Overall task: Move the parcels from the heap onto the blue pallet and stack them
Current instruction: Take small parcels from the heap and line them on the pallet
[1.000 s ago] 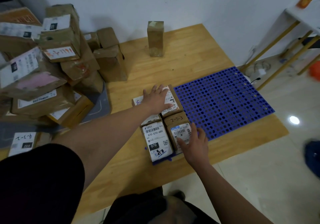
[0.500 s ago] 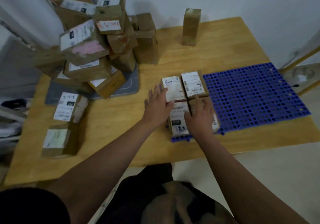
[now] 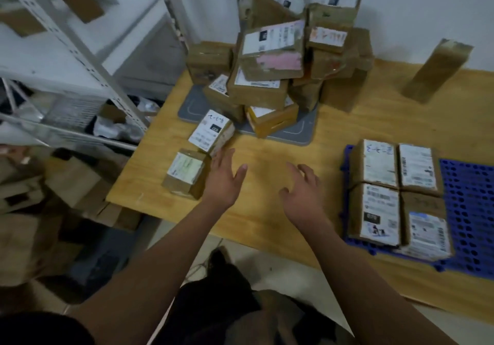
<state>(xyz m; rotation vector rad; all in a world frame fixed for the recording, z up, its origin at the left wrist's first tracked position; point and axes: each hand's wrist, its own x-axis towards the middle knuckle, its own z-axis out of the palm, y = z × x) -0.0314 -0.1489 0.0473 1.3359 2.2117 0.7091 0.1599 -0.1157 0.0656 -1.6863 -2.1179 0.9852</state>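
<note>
From where I'm standing, the left hand [image 3: 223, 181] and right hand [image 3: 302, 197] are hovering empty over the surface [image 3: 267, 157], fingers [image 3: 226, 156] spread and released. Two small parcels [image 3: 184, 173] are lying just left of the left fingers. The heap [image 3: 270, 61] is leaning beyond the fingertips. The blue pallet [image 3: 467, 211], carrying four parcels [image 3: 374, 165], is lying right of the right fingers. Tugging a low box risks toppling the heap.

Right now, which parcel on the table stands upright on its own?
The tall brown parcel near the wall, right of the heap: it stands on end, alone; the rest lie flat or piled.
</note>
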